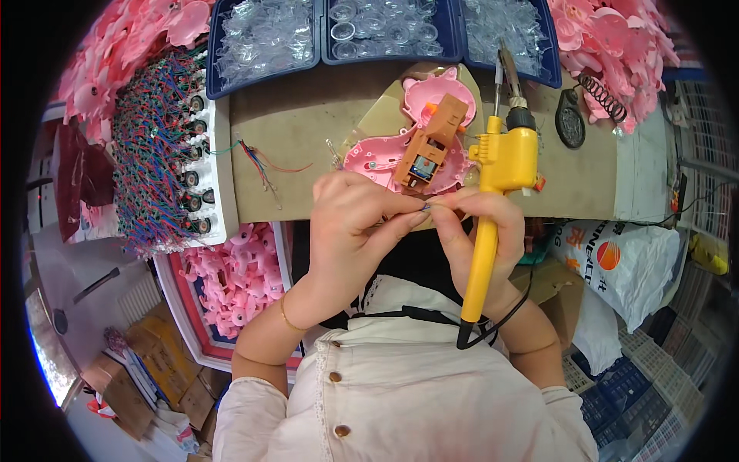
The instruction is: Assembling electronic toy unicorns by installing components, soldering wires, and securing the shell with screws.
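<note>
My left hand (pixel 342 223) has its thumb and forefinger pinched on a thin blue wire (pixel 426 206) near the table's front edge. My right hand (pixel 459 242) meets it there, fingertips together at the same wire. A yellow soldering gun (pixel 504 158) lies in the right hand, its handle held in the crook of the fingers and its tip pointing away from me. Just beyond the fingertips, a pink animal-shaped plastic shell (pixel 373 152) lies open side up. On it rests a brown block-like holder (pixel 443 123) with a small circuit part; how they are joined is hidden.
Blue bins (pixel 265 73) of clear plastic parts line the table's back. At left, a white foam tray (pixel 221 165) carries bundled coloured wires and small round speakers. Loose wires (pixel 258 165) lie nearby. Pink parts (pixel 239 273) fill a box below; more (pixel 616 46) pile at back right.
</note>
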Demonstrator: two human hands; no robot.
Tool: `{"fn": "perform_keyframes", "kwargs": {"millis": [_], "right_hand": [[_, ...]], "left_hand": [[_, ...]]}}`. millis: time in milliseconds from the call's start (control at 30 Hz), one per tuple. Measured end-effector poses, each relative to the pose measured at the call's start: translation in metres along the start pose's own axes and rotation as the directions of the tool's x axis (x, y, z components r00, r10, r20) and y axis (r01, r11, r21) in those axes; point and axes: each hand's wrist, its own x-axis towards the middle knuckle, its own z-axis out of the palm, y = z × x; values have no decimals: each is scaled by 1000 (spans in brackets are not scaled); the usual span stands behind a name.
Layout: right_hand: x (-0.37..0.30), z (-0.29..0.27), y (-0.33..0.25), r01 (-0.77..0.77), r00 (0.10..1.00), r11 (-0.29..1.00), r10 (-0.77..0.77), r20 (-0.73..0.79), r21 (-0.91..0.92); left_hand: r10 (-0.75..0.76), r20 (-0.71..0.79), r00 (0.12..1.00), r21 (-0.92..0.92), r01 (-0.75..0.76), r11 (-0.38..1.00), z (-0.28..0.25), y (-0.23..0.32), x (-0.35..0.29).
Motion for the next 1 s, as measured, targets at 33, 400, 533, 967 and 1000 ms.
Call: {"fn": "perform_keyframes", "kwargs": {"millis": [33, 400, 533, 967, 1000], "right_hand": [[-1, 1, -1, -62, 997, 996, 65, -40, 61], [-17, -101, -13, -198, 959, 825, 53, -277, -529], [-41, -109, -25, -241, 903, 963, 177, -392, -121], [-38, -86, -37, 139, 932, 962, -47, 359, -235], [-37, -83, -36, 138, 933, 962, -46, 358, -235]], "left_hand": [[-45, 9, 999, -85, 46, 995, 1, -1, -1], [-56, -70, 996, 175, 68, 982, 4, -9, -5], [-27, -116, 993, 228, 53, 972, 9, -9, -5], [-24, -97, 995, 270, 50, 962, 10, -8, -2], [-30, -92, 995, 264, 53, 963, 10, -8, -2]]}}
